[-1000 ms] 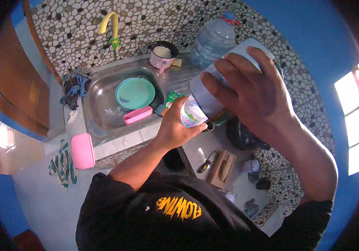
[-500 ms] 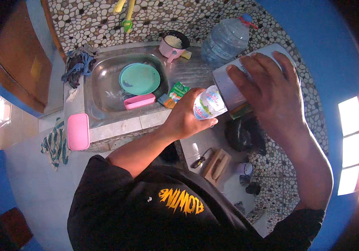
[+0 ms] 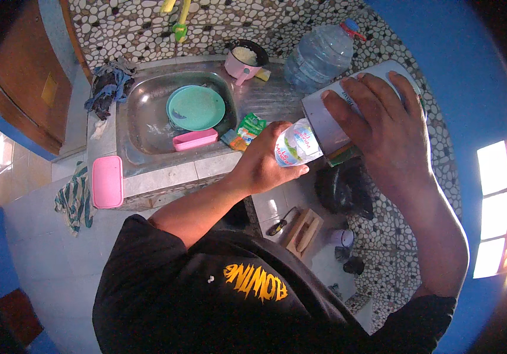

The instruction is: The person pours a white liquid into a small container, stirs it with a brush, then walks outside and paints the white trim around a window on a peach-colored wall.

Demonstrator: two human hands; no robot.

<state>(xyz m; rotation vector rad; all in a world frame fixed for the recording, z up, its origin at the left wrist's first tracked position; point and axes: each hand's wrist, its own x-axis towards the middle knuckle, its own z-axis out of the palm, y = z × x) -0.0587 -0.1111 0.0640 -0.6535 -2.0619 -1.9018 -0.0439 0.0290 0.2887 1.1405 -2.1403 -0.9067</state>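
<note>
My left hand is closed round a clear plastic cup printed in red, blue and green, held tilted. Against the cup's right end rests the dark-rimmed end of a pale lavender-grey canister, also tilted. Fingers spread over the canister's side, my right hand grips it from above. Whether anything passes between canister and cup is hidden. Just beyond my left hand lie a green packet and a blue-and-yellow sponge on the sink's edge.
The steel sink holds green plates and a pink tray. Behind stand a pink pot with white contents and a large water bottle. A pink lid lies front left. A black bag and wooden object are lower right.
The whole view has shifted slightly. Both hands keep their hold on the cup and the canister, with almost no movement between them.
</note>
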